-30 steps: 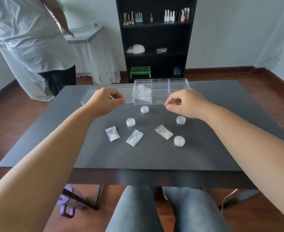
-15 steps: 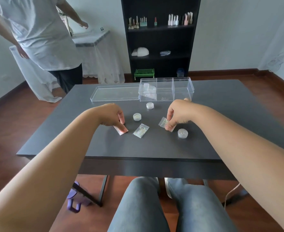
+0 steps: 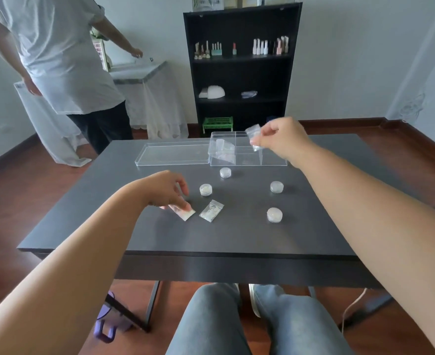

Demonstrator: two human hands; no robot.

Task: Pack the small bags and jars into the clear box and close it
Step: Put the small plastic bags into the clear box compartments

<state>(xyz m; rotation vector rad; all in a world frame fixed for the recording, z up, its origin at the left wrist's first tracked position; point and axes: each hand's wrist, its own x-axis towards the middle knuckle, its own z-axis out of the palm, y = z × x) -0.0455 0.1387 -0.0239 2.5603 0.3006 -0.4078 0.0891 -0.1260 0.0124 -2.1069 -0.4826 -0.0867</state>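
Note:
The clear box [image 3: 272,160] stands open at the far side of the dark table, with a bag lying in its left compartment. My right hand [image 3: 283,139] holds a small clear bag [image 3: 253,138] above the box's middle compartment. On the table my left hand [image 3: 165,192] pinches the corner of a second small bag [image 3: 185,213]. A third bag [image 3: 211,211] lies flat just right of it. Several small round jars rest loose on the table, among them one [image 3: 225,172] near the box, one [image 3: 206,189] by my left hand and one [image 3: 274,214] at the front right.
The box's clear lid [image 3: 173,155] lies flat to the left of the box. A person in a white shirt [image 3: 57,52] stands beyond the table's far left corner. A black shelf [image 3: 242,73] with bottles stands behind the table. My knees are under the near edge.
My right hand has lifted its bag off the table and carried it up over the box. My left hand stays down on the left bag, which has shifted slightly.

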